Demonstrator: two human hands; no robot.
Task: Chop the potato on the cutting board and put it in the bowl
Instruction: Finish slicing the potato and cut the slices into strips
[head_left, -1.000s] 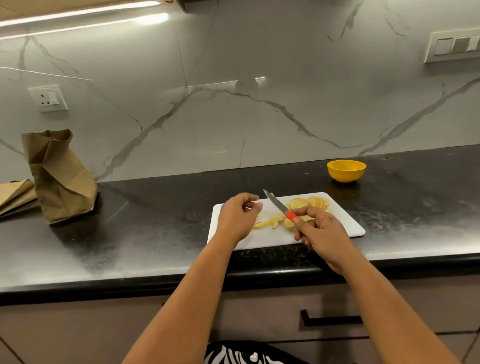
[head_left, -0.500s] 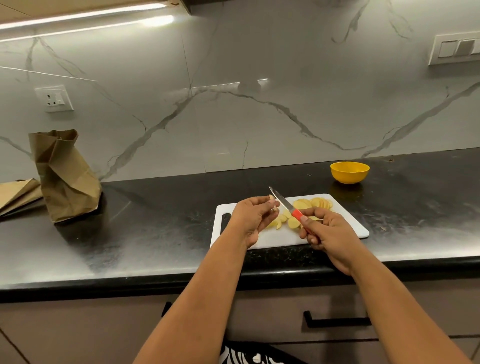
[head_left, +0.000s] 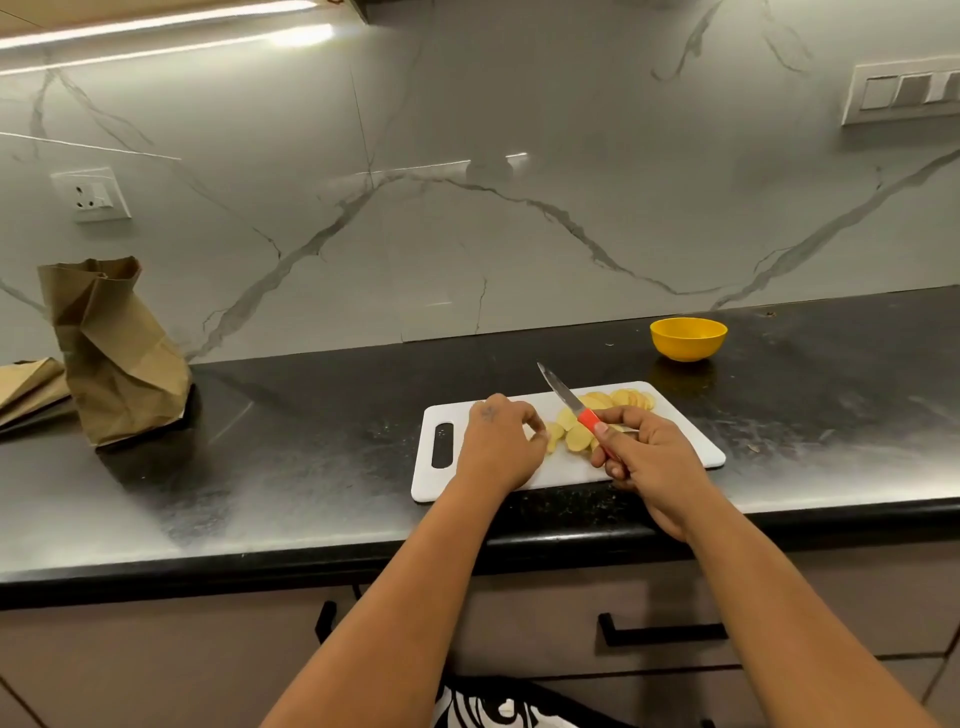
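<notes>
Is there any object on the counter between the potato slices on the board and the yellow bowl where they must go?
Nothing visible. The potato slices lie on the white cutting board, and only bare black counter separates its far right corner from the yellow bowl. The bowl stands open.

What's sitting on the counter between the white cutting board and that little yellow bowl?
Nothing: in the head view, only bare black countertop separates the white plastic cutting board from the small round yellow bowl, which stands just beyond the board's far right corner.
</notes>
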